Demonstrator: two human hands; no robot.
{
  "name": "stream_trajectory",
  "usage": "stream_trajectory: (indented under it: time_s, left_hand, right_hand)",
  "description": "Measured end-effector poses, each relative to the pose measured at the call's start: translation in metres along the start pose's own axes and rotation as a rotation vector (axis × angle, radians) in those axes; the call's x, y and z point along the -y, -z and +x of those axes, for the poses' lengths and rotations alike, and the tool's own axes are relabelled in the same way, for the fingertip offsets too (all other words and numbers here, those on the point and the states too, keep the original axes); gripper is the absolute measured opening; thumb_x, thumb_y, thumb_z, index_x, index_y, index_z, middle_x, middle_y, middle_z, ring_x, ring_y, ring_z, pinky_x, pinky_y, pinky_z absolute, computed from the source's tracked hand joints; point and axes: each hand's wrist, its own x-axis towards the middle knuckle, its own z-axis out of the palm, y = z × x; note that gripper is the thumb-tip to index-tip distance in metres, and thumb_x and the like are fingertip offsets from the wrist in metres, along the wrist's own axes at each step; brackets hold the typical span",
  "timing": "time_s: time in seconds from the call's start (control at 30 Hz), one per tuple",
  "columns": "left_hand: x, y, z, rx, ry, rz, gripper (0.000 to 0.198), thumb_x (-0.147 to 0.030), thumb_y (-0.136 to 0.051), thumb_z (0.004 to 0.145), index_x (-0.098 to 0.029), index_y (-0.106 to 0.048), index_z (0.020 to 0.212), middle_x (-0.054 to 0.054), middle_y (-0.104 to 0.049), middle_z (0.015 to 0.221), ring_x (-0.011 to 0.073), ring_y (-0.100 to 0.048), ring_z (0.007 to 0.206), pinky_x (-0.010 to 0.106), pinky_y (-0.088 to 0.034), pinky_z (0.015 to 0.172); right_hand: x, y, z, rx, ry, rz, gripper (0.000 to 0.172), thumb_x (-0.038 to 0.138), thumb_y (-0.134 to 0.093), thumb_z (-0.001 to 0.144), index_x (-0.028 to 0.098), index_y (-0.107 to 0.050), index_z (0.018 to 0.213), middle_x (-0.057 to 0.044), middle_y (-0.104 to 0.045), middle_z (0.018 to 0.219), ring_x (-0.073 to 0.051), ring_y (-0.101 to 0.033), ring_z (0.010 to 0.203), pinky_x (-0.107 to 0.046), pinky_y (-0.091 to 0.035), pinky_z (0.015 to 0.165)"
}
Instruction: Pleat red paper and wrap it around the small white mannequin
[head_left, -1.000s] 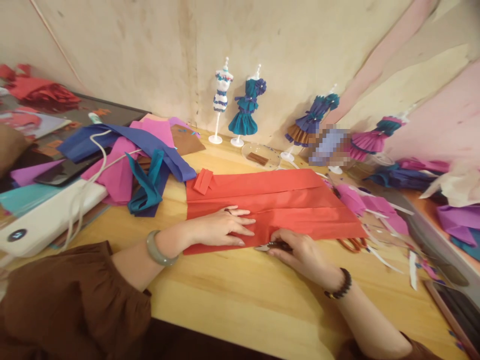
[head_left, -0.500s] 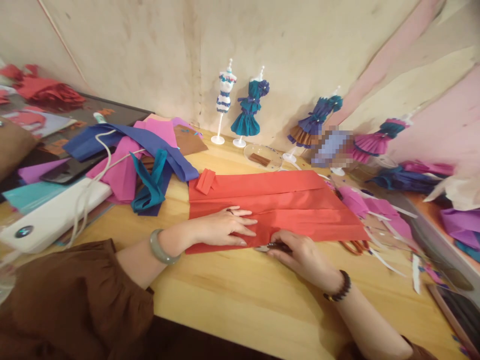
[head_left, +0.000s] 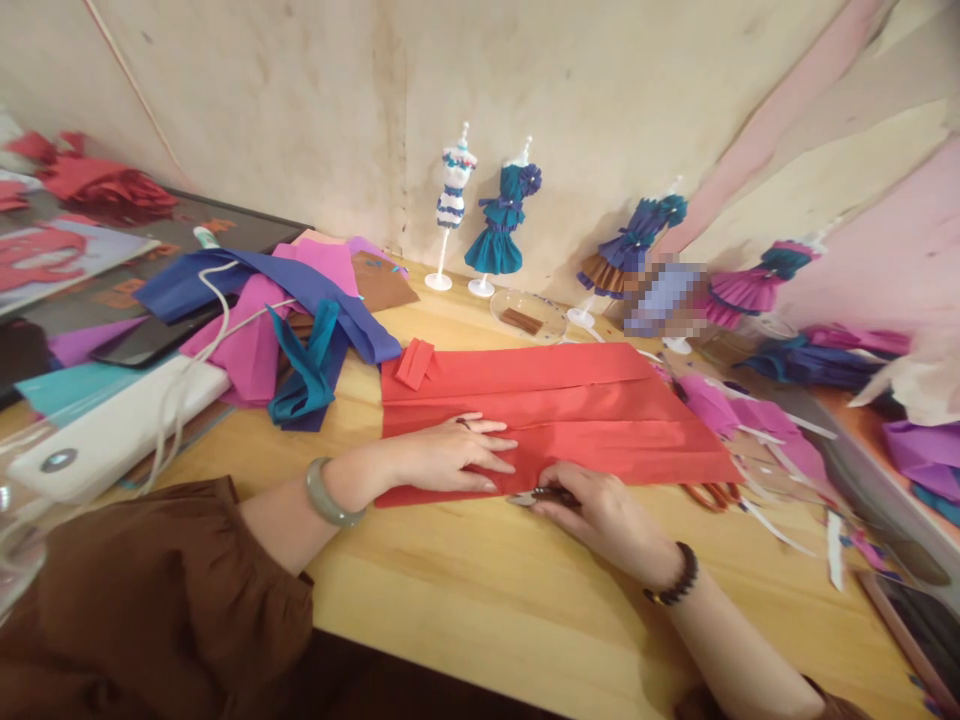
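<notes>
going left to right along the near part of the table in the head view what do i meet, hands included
White device → green bangle → left hand, on the red sheet → right hand, holding a small bladed tool → orange loop handles → white strip → dark flat device

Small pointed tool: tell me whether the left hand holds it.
No, the tool is in the right hand, while the left hand lies on the red fabric.
</notes>
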Motion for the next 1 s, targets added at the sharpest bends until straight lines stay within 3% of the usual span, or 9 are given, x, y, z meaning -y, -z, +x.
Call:
stream_trajectory:
  time_s: [0.3,1.0]
  left_hand:
    - [0.0008,0.0,0.0018,0.031,0.024,0.025,0.038,-0.022,-0.042,0.099,-0.031,-0.058,0.132,0.0,-0.042,0.152,0.0238,-0.024,0.147,0.048,-0.017,0.119]
    - [0.0023,-0.001,0.0008,0.009,0.014,-0.012,0.036,-0.023,-0.045,0.098,-0.03,-0.06,0.13,0.001,-0.044,0.151,0.0235,-0.025,0.147,0.046,-0.016,0.119]
  right_hand:
    - [0.0,-0.0004,0.0001,-0.005,0.008,-0.011,0.016,0.037,-0.058,0.094,0.021,-0.06,0.091,-0.003,-0.069,0.084,-0.018,-0.066,0.074,-0.028,-0.048,0.065]
    - [-0.0034,-0.0083,0.0019,-0.055,0.085,-0.05,0.025,0.044,-0.052,0.096,0.02,-0.06,0.094,-0.004,-0.069,0.085,-0.018,-0.066,0.073,-0.028,-0.048,0.065]
